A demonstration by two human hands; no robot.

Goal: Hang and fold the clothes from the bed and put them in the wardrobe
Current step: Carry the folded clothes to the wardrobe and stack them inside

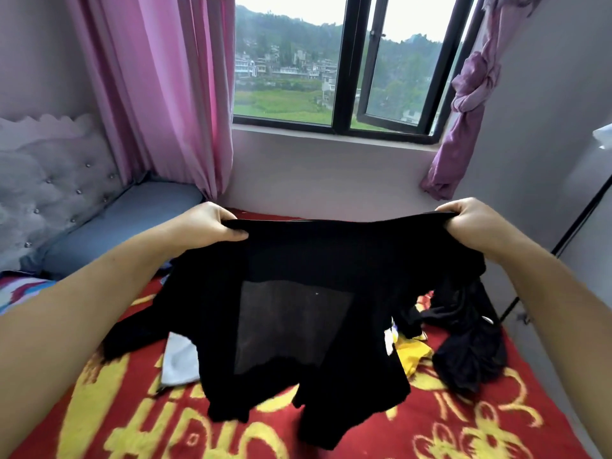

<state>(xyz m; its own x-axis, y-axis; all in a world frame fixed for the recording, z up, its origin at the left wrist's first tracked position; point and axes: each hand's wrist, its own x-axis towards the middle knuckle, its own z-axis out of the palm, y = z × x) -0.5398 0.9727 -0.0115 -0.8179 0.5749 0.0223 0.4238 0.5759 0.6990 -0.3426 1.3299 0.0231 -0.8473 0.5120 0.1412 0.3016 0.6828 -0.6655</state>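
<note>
A black garment (298,270) with a sheer panel in its middle hangs spread between my two hands above the bed (496,422). My left hand (212,223) grips its top edge on the left, and my right hand (470,220) grips the top edge on the right. The lower part of the garment drapes onto the red and yellow blanket. More clothes lie beneath and beside it: a white piece (180,359), a yellow piece (410,354) and a dark bundle (470,356) on the right.
A padded grey headboard (49,187) and a blue pillow (132,217) are at the left. Pink curtains (159,87) and a window (341,61) face me. A tied purple curtain (470,94) hangs at the right, with a dark rail (583,220) beside the bed.
</note>
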